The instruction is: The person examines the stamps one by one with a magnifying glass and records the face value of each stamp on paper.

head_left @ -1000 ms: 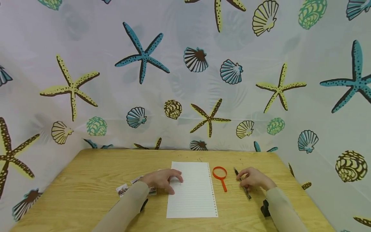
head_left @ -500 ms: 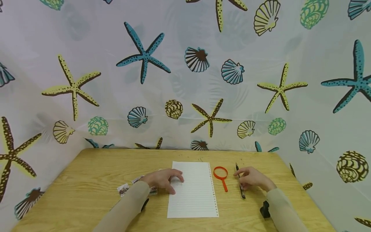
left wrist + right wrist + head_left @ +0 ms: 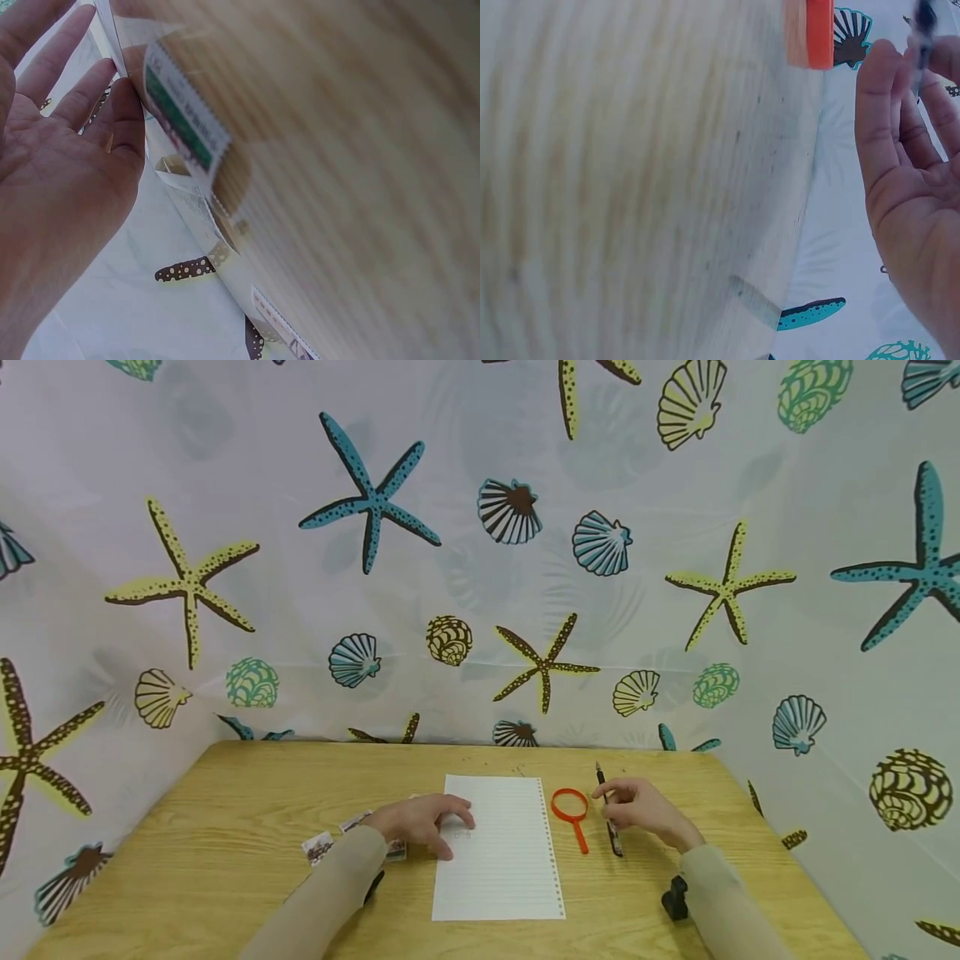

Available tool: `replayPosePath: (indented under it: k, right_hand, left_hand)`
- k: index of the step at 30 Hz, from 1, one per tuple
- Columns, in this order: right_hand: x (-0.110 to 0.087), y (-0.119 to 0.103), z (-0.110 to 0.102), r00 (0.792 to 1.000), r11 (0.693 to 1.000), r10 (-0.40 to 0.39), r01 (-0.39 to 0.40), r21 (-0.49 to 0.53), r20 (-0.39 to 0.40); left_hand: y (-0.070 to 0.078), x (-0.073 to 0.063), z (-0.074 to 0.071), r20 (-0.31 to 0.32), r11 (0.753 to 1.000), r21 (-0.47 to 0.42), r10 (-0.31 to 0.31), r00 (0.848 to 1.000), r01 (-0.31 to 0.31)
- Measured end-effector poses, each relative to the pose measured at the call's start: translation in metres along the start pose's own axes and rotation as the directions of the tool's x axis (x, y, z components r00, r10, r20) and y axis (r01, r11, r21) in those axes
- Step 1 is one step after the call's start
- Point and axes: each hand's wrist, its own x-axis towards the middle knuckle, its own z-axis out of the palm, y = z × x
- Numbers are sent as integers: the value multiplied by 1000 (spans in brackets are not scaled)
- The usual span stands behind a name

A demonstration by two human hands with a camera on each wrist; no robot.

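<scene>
My left hand (image 3: 420, 823) rests at the left edge of a lined, hole-punched sheet of paper (image 3: 501, 868), its thumb and fingers spread. Faint pencil-like marks show on the sheet by the fingertips. My right hand (image 3: 643, 808) pinches a slim dark pen (image 3: 612, 837) between thumb and fingers, its pale pointed tip facing the far side of the table. In the right wrist view the pen (image 3: 924, 21) is blurred at the fingertips. To the left of this hand lies a red magnifying glass (image 3: 580, 839). Beside my left hand, a postage stamp (image 3: 184, 105) shows in the left wrist view.
More stamps (image 3: 317, 848) lie left of my left hand, partly covered by the forearm. A small black object (image 3: 675, 898) sits by the right sleeve, and another dark thing (image 3: 373, 888) by the left sleeve. A shell-patterned curtain (image 3: 450, 568) surrounds the wooden table (image 3: 247, 802).
My right hand has moved left and slightly away from me with the pen, toward the magnifying glass, and the pen has turned between the fingers. The left hand and paper have stayed put.
</scene>
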Motion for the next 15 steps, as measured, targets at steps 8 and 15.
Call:
replayPosePath:
  k: [8, 15]
  right_hand:
    - [6, -6, 13, 1000, 997, 30, -30, 69, -3]
    - [9, -17, 25, 1000, 995, -19, 17, 102, 13]
  left_hand:
    - [1, 1, -1, 4, 1000, -14, -9, 1000, 9]
    - [0, 1, 0, 2, 999, -19, -28, 1000, 28]
